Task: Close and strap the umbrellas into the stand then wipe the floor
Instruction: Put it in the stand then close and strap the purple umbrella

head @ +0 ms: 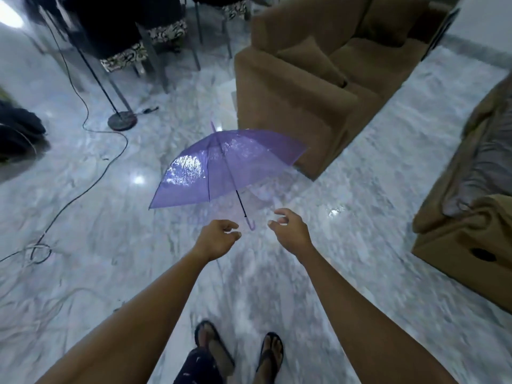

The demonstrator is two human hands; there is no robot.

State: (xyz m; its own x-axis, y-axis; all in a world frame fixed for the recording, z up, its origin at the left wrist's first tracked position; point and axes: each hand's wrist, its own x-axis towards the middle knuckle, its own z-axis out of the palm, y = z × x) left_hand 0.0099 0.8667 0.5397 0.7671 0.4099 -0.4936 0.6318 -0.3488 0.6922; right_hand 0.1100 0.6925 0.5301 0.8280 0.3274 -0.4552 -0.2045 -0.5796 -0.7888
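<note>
Reaching with 2 bare hands, left hand (217, 239) and right hand (291, 231) both released, flanking the hooked handle (251, 224) of an open purple umbrella (221, 164), seemingly resting on the marble floor (360, 189), beside a brown sofa (299, 87).

Dim bluish light, glare on glossy floor (138, 179); motion blur, edges bowed

Glossy grey marble floor (360, 167), brown sofa (304, 87), lamp stand (122, 121) with trailing black cable (91, 187).
</note>
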